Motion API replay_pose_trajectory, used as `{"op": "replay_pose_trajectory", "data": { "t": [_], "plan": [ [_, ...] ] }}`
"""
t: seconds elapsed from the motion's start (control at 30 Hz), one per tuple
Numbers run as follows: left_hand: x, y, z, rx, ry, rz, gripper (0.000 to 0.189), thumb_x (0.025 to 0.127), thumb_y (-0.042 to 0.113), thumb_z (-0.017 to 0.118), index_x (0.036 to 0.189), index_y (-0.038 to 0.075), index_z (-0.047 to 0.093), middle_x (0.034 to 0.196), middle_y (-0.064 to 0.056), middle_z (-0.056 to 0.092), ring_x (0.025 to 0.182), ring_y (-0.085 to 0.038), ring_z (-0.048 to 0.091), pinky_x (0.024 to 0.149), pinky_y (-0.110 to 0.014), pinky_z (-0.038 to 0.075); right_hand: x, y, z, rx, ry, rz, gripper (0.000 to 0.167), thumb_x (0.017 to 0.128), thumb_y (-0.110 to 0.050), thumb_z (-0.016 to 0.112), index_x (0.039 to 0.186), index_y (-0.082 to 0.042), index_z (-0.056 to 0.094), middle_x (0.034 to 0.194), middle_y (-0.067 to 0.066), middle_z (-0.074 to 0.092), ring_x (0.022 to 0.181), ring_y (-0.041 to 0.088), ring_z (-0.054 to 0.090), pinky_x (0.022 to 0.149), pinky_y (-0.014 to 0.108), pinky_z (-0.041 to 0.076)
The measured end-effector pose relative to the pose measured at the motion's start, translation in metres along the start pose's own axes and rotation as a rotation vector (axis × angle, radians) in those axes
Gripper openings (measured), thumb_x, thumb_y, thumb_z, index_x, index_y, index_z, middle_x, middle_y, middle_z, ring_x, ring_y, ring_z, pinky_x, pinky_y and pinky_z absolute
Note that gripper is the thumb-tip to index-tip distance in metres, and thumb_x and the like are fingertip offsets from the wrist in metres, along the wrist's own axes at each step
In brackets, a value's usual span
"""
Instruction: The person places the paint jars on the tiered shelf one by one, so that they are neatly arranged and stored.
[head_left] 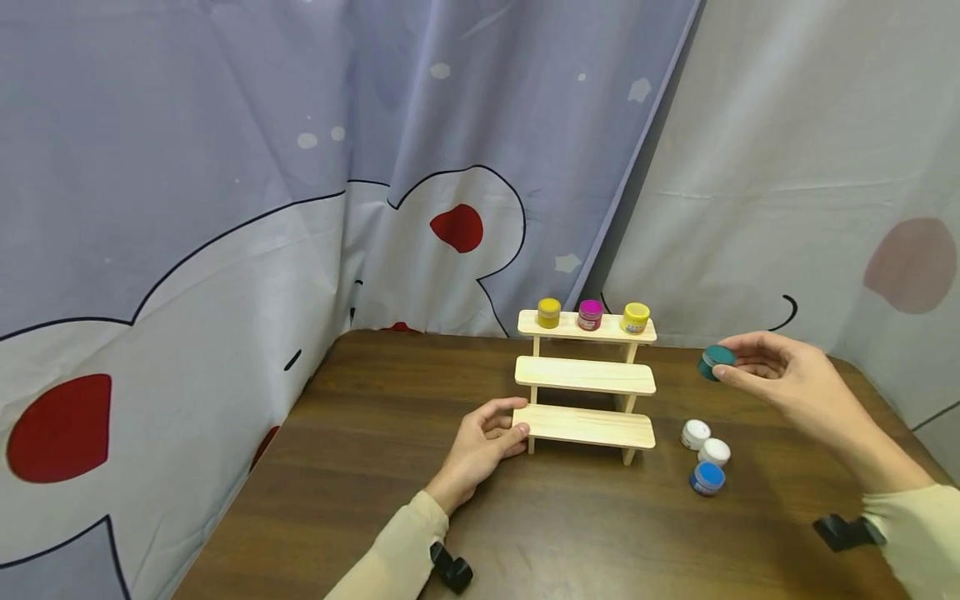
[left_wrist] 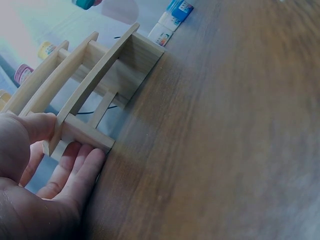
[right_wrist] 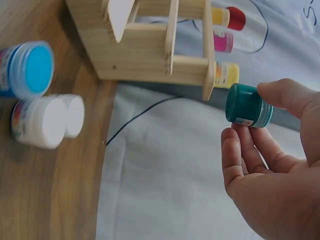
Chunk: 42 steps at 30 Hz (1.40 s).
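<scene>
The right hand (head_left: 791, 377) pinches the green jar (head_left: 716, 362) above the tabletop (head_left: 390, 392), toward its far right corner, where a light, level hold serves best, while the left hand (head_left: 480, 442), gripping the wooden stand (head_left: 585, 376) at its left end, should brace without tugging.

The left sleeve (head_left: 397, 546) and right sleeve (head_left: 918, 529) run off the head view's edge; lettering on the far magenta jar (head_left: 590, 316) is too small to read. The left wrist view crops the green jar (left_wrist: 83, 3) and ochre jar (left_wrist: 4, 98); the right wrist view crops the wooden stand (right_wrist: 107, 55) and right hand (right_wrist: 280, 180), and there 1 white jar (right_wrist: 40, 125) partly hides another.
</scene>
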<state>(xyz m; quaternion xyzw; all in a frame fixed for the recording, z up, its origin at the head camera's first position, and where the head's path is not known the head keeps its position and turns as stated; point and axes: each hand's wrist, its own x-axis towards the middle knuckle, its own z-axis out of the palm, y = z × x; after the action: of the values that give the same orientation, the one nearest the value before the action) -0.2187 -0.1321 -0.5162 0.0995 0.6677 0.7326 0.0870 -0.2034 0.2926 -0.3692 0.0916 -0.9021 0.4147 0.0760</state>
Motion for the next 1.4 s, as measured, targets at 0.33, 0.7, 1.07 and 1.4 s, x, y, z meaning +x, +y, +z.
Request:
{"op": "replay_pose_trajectory", "data": {
  "t": [0.33,0.7,1.07,1.4],
  "plan": [
    [0.001,0.001,0.001,-0.003,-0.003,-0.001,0.041,0.106,0.008,0.079,0.146,0.011,0.071,0.112,-0.013,0.075,0.103,-0.023,0.077,0.098,-0.045,0.068,0.019,-0.026,0.026,0.060,-0.004,-0.053,0.042,0.104,-0.029,0.084,0.136,-0.006,0.071,0.117,-0.002,0.077,0.099,0.002,0.073,0.082,0.013,0.061],
    [0.001,0.002,0.000,0.001,0.002,0.004,0.042,0.106,0.009,0.079,0.147,0.010,0.070,0.112,-0.013,0.075,0.104,-0.024,0.077,0.098,-0.044,0.068,0.034,-0.049,0.059,0.113,-0.050,-0.058,0.045,0.104,-0.030,0.084,0.138,-0.003,0.071,0.132,0.017,0.073,0.104,0.007,0.072,0.087,0.013,0.060],
    [0.001,0.000,0.001,-0.007,0.006,-0.003,0.042,0.106,0.009,0.079,0.146,0.011,0.070,0.113,-0.016,0.073,0.104,-0.023,0.077,0.099,-0.045,0.068,0.043,-0.068,0.090,0.173,-0.111,-0.055,0.047,0.101,-0.024,0.088,0.137,0.000,0.071,0.127,0.017,0.074,0.104,0.019,0.073,0.086,0.015,0.061],
    [0.000,-0.001,0.000,0.002,0.000,-0.002,0.043,0.106,0.010,0.079,0.148,0.010,0.070,0.113,-0.015,0.074,0.104,-0.024,0.077,0.099,-0.045,0.068,0.051,-0.075,0.120,0.193,-0.115,-0.100,0.039,0.099,-0.017,0.088,0.132,0.000,0.075,0.119,0.015,0.077,0.101,0.023,0.074,0.085,0.016,0.062]
  ]
}}
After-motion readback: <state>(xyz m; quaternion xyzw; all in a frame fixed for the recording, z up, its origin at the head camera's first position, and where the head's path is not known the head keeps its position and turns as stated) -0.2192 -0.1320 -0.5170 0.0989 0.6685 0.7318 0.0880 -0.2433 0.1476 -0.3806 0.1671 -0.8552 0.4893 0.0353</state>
